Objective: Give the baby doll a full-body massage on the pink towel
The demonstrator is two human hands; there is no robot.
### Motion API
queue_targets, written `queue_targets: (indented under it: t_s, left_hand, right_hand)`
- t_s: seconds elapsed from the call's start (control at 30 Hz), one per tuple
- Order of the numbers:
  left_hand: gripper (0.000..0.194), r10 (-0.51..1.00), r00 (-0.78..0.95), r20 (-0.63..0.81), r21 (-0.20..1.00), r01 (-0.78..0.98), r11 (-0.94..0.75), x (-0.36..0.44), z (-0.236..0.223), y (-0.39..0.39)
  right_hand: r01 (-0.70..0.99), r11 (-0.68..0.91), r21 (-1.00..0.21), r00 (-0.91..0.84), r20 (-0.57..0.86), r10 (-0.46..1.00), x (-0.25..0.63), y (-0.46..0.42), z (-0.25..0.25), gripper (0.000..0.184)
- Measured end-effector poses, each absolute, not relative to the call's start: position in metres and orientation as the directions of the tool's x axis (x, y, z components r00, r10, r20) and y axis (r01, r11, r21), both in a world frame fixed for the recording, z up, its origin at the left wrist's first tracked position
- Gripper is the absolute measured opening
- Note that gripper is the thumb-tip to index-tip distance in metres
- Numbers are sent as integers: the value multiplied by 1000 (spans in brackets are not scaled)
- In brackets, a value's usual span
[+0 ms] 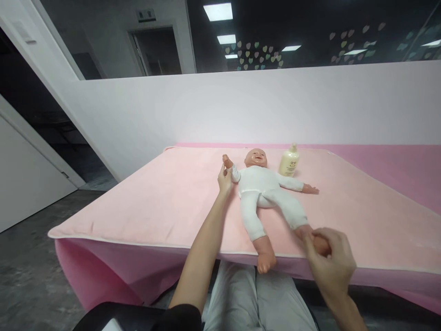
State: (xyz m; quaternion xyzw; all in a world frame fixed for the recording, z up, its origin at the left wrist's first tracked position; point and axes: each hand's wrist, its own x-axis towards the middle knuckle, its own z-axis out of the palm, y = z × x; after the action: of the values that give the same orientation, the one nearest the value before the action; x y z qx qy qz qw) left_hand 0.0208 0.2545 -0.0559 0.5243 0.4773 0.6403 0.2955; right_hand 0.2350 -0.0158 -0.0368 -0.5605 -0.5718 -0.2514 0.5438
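A baby doll [260,181] in a white bodysuit lies on its back on the pink padded sheet [172,193], its head toward the wall. My left hand [225,178] has its fingers closed around the doll's forearm on the left, just below the doll's small hand. At the lower right, my right hand [332,262] grips the doll's foot on that side, with the fingers wrapped over it. The doll's other foot hangs over the front edge. Its other arm rests stretched out to the right.
A pale yellow pump bottle [289,161] stands beside the doll's head. Behind the table rises a white wall [241,105] with a dark window above it. Pink cloth [103,271] hangs from the front edge, over my lap. A white door [31,170] is at far left.
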Motion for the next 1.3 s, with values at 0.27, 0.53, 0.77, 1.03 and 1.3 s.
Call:
queue_targets:
  t_s: [0.27, 0.53, 0.77, 1.03, 1.3]
  left_hand:
    - [40, 714, 325, 621, 407, 645, -647, 47, -39, 224]
    - [40, 713, 332, 617, 358, 689, -630, 50, -37, 223]
    - [44, 758, 177, 628, 578, 546, -606, 47, -42, 228]
    - [42, 819, -358, 448, 892, 114, -437, 33, -56, 254]
    - [49, 736, -661, -146, 974, -228, -12, 11, -60, 258]
  right_hand:
    - [896, 129, -424, 275, 761, 588, 216, 99, 0, 19]
    - [929, 82, -360, 210, 696, 686, 214, 121, -17, 23]
    - [921, 127, -367, 226, 772, 594, 217, 82, -24, 27]
    - [969, 122, -213, 140, 887, 440, 225, -16, -53, 18]
    - [967, 138, -215, 141, 899, 415, 230, -38, -91, 17]
